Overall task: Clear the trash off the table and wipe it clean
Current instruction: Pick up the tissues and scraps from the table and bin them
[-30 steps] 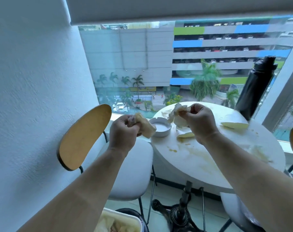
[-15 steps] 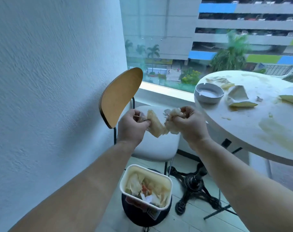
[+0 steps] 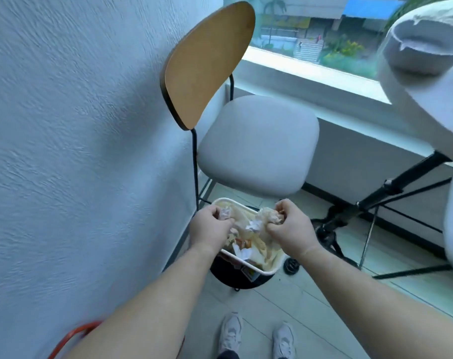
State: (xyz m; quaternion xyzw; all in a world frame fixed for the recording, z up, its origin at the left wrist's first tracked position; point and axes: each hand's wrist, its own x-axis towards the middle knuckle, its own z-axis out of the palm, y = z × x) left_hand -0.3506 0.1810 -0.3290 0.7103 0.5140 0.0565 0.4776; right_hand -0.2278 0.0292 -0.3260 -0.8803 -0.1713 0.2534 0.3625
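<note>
Two hands at lower centre: left hand [image 3: 212, 228] and right hand [image 3: 290, 225] each clutch crumpled trash above the bin [image 3: 268, 269].

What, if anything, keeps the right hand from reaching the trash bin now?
Probably nothing: the right hand, gripping a crumpled tissue, hovers over the open trash bin, with no lid or object between. The left hand, gripping a second wad, is beside it, apart.

1. a chair [image 3: 259, 141] with a tan wooden back and grey padded seat stands at centre, beside a textured wall [image 3: 77, 125] on the left.
2. a window [image 3: 311, 29], upper right.
3. white shoes [image 3: 230, 332] on the tiled floor [image 3: 311, 307], bottom centre.
4. an orange cord [image 3: 72, 334], lower left.
</note>
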